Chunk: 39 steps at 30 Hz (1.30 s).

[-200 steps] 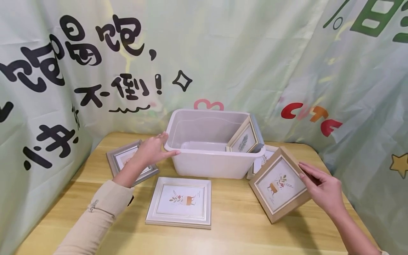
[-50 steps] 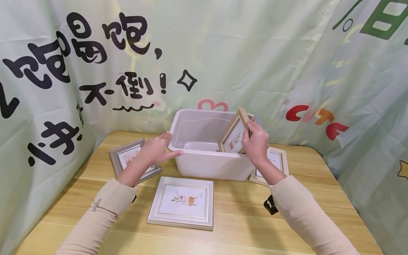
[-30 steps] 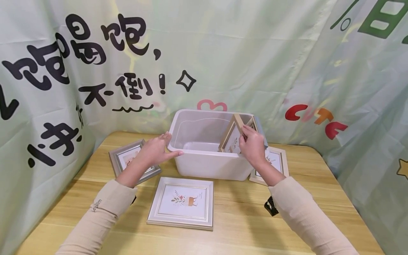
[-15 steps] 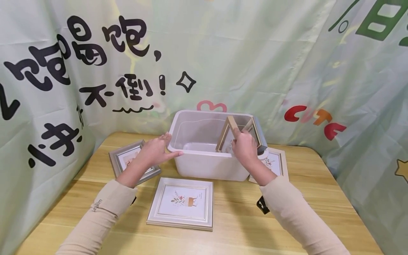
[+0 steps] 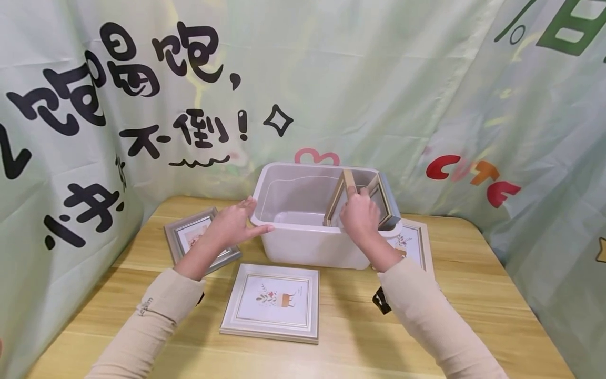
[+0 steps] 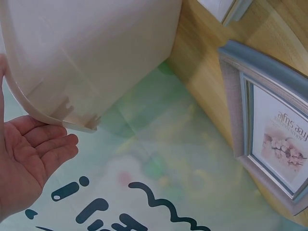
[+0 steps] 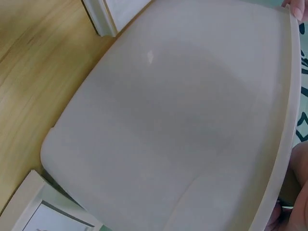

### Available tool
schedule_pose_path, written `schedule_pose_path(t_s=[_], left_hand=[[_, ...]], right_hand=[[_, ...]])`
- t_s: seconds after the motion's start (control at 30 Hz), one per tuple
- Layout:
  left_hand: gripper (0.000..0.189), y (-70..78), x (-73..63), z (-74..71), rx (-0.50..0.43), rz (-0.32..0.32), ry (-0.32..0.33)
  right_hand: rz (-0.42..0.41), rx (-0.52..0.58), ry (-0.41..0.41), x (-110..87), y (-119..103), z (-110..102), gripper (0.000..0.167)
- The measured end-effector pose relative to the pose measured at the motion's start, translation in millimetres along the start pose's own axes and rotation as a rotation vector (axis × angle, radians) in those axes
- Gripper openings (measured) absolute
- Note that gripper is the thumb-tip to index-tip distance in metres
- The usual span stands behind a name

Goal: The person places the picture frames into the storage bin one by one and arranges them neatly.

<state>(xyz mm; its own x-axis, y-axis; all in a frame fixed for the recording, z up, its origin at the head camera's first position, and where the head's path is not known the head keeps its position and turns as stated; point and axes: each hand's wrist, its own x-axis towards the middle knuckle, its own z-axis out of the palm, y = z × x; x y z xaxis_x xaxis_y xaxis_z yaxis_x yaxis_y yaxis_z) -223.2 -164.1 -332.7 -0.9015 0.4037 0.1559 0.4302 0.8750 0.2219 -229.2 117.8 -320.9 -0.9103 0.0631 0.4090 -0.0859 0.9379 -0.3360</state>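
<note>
A light grey plastic bin (image 5: 314,245) stands near the back of the table. My left hand (image 5: 232,226) holds its front left corner; in the left wrist view the curled fingers (image 6: 45,139) touch the rim from outside. My right hand (image 5: 361,213) reaches over the front rim and grips the top edge of a tan picture frame (image 5: 338,197), which leans inside the bin's right half. To its right another picture frame (image 5: 385,197) with a blue-grey edge leans at the bin's right end. In the right wrist view the bin wall hides most of the right hand.
A white picture frame (image 5: 270,331) lies in front of the bin. A silver-grey frame (image 5: 177,245) lies to its left, partly under the left forearm. Another pale frame (image 5: 424,245) lies right of the bin, partly behind the right forearm. Printed cloth (image 5: 360,95) hangs behind the table.
The right hand has carried the tan picture frame from the table's right side into the bin, then lowered it and shifted left. The left hand stays at the bin's corner.
</note>
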Motion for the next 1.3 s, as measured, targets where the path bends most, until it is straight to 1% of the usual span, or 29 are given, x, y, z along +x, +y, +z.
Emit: schedule_pose_path(t_s=[0.1, 0.2, 0.3, 0.4, 0.43, 0.5, 0.6, 0.7, 0.77, 0.87, 0.93, 1.0, 1.13, 1.3], left_hand=[[0.081, -0.1, -0.2, -0.2, 0.001, 0.0, 0.0], [0.082, 0.0, -0.5, -0.4, 0.0, 0.0, 0.002], [0.082, -0.8, -0.4, 0.4, 0.0, 0.0, 0.001], [0.083, -1.2, -0.6, 0.4, 0.003, -0.002, 0.001], [0.083, -1.5, -0.5, 0.5, 0.005, -0.003, 0.002], [0.083, -1.6, -0.5, 0.7, 0.007, -0.001, 0.004], [0.084, -1.6, -0.8, 1.0, 0.006, 0.002, 0.005], [0.084, -1.6, -1.0, 1.2, 0.007, 0.006, 0.004], [0.085, -1.4, -1.3, 0.7, 0.007, 0.008, 0.006], [0.085, -0.8, -0.9, 0.1, 0.0, 0.008, 0.004], [0.084, -0.7, -0.6, -0.4, -0.002, 0.007, 0.003], [0.085, -0.8, -0.4, -1.1, -0.003, 0.003, 0.0], [0.084, -0.7, -0.1, -0.9, 0.005, 0.004, 0.0], [0.085, -0.4, 0.0, 0.4, 0.015, -0.006, -0.006]], right_hand=[[0.011, 0.009, 0.015, 2.2, 5.1, -4.7, 0.031], [-0.004, 0.058, 0.057, 3.9, 13.5, -6.8, 0.026], [-0.015, 0.13, 0.105, 5.4, 18.7, -7.8, 0.031], [-0.007, 0.195, 0.133, 6.6, 19.1, -7.9, 0.04], [-0.004, 0.207, 0.138, 6.9, 19.2, -7.0, 0.041], [-0.001, 0.213, 0.134, 7.1, 19.9, -4.1, 0.036], [0.015, 0.182, 0.103, 5.5, 22.2, 2.2, 0.03], [0.027, 0.126, 0.059, 4.4, 24.2, 6.4, 0.02], [0.029, 0.083, 0.042, 4.8, 24.5, 6.6, 0.018], [0.039, 0.007, 0.01, 7.0, 25.1, 4.1, 0.02], [0.056, -0.032, -0.013, 8.9, 25.8, 2.3, 0.028], [0.074, -0.059, -0.036, 10.6, 26.2, 1.1, 0.031], [0.094, -0.072, -0.053, 12.4, 26.8, 0.3, 0.029], [0.077, -0.124, -0.05, 12.3, 26.7, 0.3, 0.026]])
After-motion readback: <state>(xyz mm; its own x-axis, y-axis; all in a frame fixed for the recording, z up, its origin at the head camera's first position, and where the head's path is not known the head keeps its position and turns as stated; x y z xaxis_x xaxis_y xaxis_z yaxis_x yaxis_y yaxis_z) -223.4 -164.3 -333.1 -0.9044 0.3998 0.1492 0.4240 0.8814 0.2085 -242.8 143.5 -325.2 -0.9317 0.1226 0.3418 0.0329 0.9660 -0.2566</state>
